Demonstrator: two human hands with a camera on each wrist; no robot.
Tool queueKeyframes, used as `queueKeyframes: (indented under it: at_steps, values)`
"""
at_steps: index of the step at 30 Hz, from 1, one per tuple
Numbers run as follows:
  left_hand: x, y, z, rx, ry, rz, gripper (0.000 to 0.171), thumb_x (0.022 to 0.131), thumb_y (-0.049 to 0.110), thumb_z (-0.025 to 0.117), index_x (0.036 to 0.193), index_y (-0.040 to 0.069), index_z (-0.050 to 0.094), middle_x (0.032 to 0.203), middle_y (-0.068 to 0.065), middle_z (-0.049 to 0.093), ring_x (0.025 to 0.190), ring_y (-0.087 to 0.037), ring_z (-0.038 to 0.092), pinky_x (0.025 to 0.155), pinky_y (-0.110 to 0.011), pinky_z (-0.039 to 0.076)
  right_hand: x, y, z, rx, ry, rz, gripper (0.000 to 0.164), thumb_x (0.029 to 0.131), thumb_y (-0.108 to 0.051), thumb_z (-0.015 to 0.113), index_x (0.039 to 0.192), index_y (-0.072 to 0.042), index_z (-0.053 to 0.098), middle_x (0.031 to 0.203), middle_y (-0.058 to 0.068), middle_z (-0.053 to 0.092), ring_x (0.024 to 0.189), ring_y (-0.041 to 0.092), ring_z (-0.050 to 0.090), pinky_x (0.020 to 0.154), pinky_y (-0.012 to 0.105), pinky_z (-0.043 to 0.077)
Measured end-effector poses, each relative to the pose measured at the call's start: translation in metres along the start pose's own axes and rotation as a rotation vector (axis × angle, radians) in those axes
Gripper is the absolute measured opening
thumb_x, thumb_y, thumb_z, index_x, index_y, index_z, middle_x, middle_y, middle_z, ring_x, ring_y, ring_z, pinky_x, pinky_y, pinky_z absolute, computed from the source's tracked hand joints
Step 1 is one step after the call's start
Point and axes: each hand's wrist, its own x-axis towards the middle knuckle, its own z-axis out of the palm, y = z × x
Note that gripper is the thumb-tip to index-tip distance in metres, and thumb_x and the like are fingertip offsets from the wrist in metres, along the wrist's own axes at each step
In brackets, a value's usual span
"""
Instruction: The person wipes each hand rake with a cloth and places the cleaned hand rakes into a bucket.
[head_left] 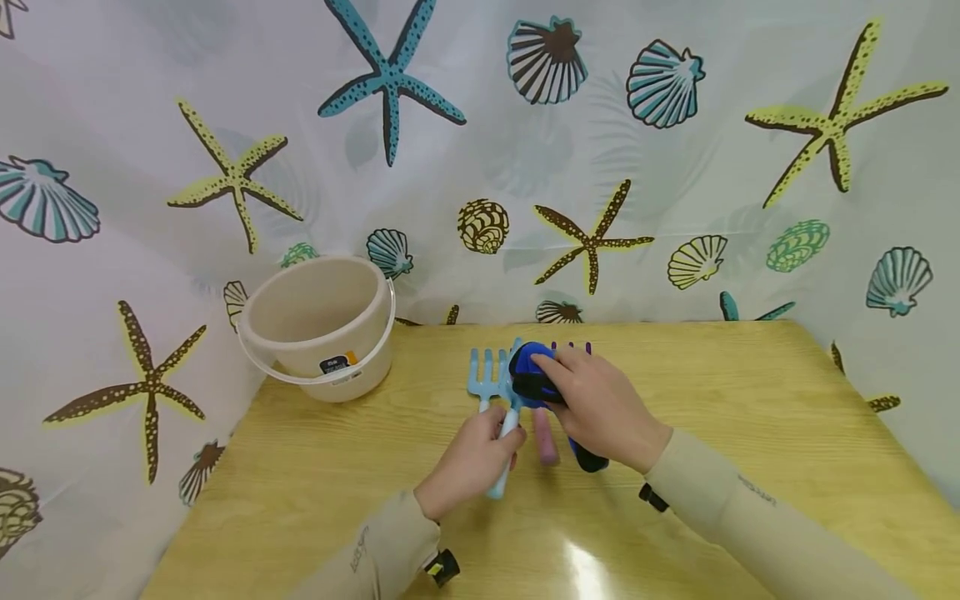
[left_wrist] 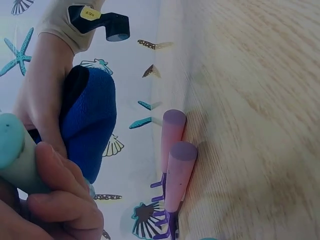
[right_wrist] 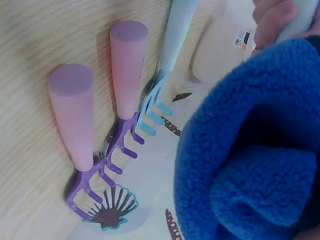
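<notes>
My left hand (head_left: 468, 462) grips the pale handle of a light blue garden hand fork (head_left: 498, 485), held tilted above the table. My right hand (head_left: 603, 408) holds a blue cloth (head_left: 534, 383) with black parts against the fork's head, which it mostly hides. In the right wrist view the cloth (right_wrist: 240, 115) is folded over, fluffy side showing. Beneath the hands, another light blue hand fork (right_wrist: 177, 35) lies on the table. Beside it are two purple hand forks with pink handles, one nearer (right_wrist: 72, 120) and one in the middle (right_wrist: 129, 70).
A beige bucket (head_left: 367, 367) with a white handle stands at the table's back left. The wooden table (head_left: 712, 400) meets a hanging sheet (head_left: 480, 158) printed with starfish and shells at its back and sides.
</notes>
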Motion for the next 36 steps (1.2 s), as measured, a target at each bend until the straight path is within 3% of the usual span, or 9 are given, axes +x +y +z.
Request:
queueKeyframes:
  at_steps: [7,14,19,22,27,33,36]
  values:
    - [-0.006,0.004,0.003,-0.002,-0.101,0.024,0.023,0.102,0.022,0.051,0.091,0.004,0.060,0.062,0.001,0.058,0.046,-0.011,0.044,0.045,-0.024,0.036,0.014,-0.006,0.005,-0.049,0.041,-0.077,0.063,0.076,-0.014,0.087,0.134,-0.005,0.063,0.104,0.010,0.060,0.090,0.025,0.059,0.080,0.040,0.055]
    - [-0.007,0.003,0.001,-0.095,-0.050,-0.026,0.028,0.102,0.024,0.052,0.095,-0.001,0.062,0.063,-0.001,0.057,0.048,-0.013,0.043,0.048,-0.025,0.037,0.013,-0.010,-0.001,-0.157,-0.063,-0.104,0.067,0.074,-0.023,0.090,0.134,-0.009,0.065,0.117,0.017,0.065,0.097,0.030,0.067,0.083,0.042,0.059]
    - [-0.006,0.001,0.001,-0.139,-0.031,-0.046,0.025,0.102,0.024,0.053,0.094,0.001,0.060,0.066,-0.006,0.059,0.048,-0.013,0.044,0.048,-0.026,0.037,0.004,-0.011,-0.003,-0.186,-0.063,-0.173,0.058,0.075,-0.018,0.088,0.130,-0.011,0.068,0.108,0.013,0.065,0.091,0.025,0.065,0.079,0.037,0.059]
    - [-0.007,0.000,0.001,-0.141,-0.011,-0.055,0.021,0.101,0.021,0.054,0.095,0.003,0.060,0.068,-0.009,0.061,0.049,-0.013,0.046,0.048,-0.026,0.038,-0.002,-0.011,-0.004,-0.189,-0.092,-0.196,0.056,0.075,-0.019,0.088,0.128,-0.013,0.070,0.100,0.009,0.062,0.080,0.021,0.058,0.069,0.033,0.055]
    - [-0.007,-0.002,0.003,-0.106,0.019,-0.037,0.018,0.101,0.018,0.054,0.094,0.003,0.061,0.069,-0.010,0.062,0.053,-0.014,0.049,0.049,-0.027,0.041,-0.011,-0.010,-0.006,-0.140,-0.136,-0.165,0.054,0.074,-0.016,0.088,0.125,-0.018,0.072,0.089,0.004,0.052,0.064,0.015,0.040,0.058,0.029,0.043]
    - [-0.008,-0.001,0.004,-0.053,-0.018,-0.014,0.020,0.102,0.018,0.055,0.095,0.002,0.064,0.067,-0.003,0.058,0.054,-0.013,0.048,0.051,-0.027,0.040,-0.009,-0.014,-0.006,-0.101,-0.091,-0.172,0.053,0.073,-0.010,0.087,0.123,-0.020,0.073,0.092,0.004,0.055,0.070,0.016,0.047,0.064,0.032,0.052]
    - [-0.008,0.002,0.004,-0.047,-0.046,-0.007,0.022,0.102,0.019,0.055,0.109,0.001,0.066,0.064,-0.003,0.058,0.050,-0.012,0.045,0.049,-0.026,0.036,-0.005,-0.017,-0.005,-0.092,-0.055,-0.182,0.056,0.071,-0.011,0.087,0.124,-0.021,0.073,0.095,0.005,0.057,0.073,0.016,0.049,0.065,0.032,0.053]
